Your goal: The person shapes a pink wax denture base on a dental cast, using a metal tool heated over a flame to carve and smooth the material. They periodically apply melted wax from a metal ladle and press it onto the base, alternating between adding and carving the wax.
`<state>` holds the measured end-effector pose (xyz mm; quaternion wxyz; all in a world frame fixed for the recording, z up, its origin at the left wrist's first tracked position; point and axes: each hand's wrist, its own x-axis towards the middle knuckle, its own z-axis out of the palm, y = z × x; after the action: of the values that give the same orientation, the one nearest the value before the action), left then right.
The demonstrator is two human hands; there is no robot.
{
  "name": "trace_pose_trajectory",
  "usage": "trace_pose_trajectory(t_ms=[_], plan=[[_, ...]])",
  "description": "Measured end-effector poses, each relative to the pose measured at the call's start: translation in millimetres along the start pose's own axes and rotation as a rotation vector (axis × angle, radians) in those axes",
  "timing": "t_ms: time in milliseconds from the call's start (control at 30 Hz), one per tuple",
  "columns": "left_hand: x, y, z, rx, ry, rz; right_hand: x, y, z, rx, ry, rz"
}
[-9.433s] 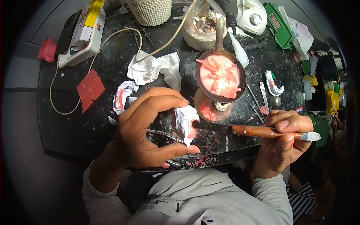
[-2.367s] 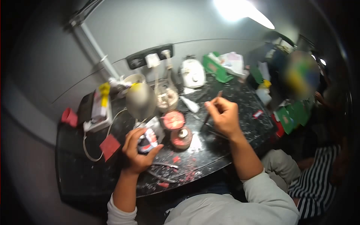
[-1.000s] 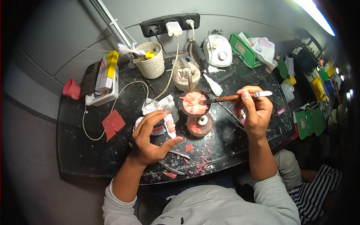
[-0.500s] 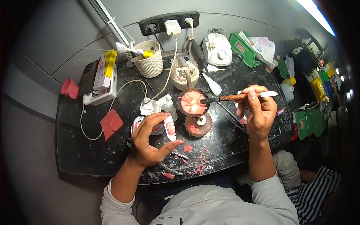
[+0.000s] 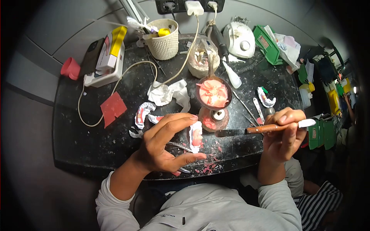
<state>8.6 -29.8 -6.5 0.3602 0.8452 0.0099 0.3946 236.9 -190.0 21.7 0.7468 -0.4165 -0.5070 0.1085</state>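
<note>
My left hand (image 5: 163, 144) grips a white dental cast with pink wax (image 5: 196, 137) upright between thumb and fingers. In my right hand (image 5: 284, 133) is a wax knife (image 5: 262, 129) with a wooden handle, its dark blade pointing left toward the cast but apart from it. Beyond the blade, a small round pan (image 5: 213, 93) of pink wax sits over a glass burner (image 5: 214, 120). More casts (image 5: 144, 114) lie left of my left hand, partly behind it. Another cast (image 5: 266, 97) rests right of the pan.
A pink wax sheet (image 5: 113, 109), crumpled tissue (image 5: 168, 94) and a cable lie at the left. Behind stand a woven basket (image 5: 162, 44), a plaster-stained jar (image 5: 203, 61), a white device (image 5: 239, 40) and a green bin (image 5: 267, 45). A person's striped clothing (image 5: 320, 204) shows lower right.
The knife blade has left the wax in the pan and moved toward me. Both hands sit farther right in view, and the camera view has shifted. The left hand still holds the cast.
</note>
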Motion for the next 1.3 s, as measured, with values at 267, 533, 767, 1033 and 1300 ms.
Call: trace_pose_trajectory(t_ms=[267, 533, 767, 1033, 1300], plan=[[-2.3, 1.6, 9.0, -0.137, -0.017, 0.009, -10.8, -9.6, 10.3, -0.082, -0.046, -0.054], [-2.7, -1.3, 9.1, -0.172, -0.060, 0.010, -7.9, -3.9, 9.8, 0.005, -0.132, -0.157], [-2.4, -2.1, 9.0, -0.170, -0.085, 0.023, -6.7, -1.3, 8.6, 0.033, -0.193, -0.197], [-4.1, 1.3, 9.8, -0.197, -0.064, -0.010, -8.1, -3.9, 9.6, 0.017, -0.178, -0.176], [-3.1, -2.1, 7.9, -0.158, -0.075, 0.025, -8.8, -0.3, 7.2, 0.039, -0.179, -0.206]])
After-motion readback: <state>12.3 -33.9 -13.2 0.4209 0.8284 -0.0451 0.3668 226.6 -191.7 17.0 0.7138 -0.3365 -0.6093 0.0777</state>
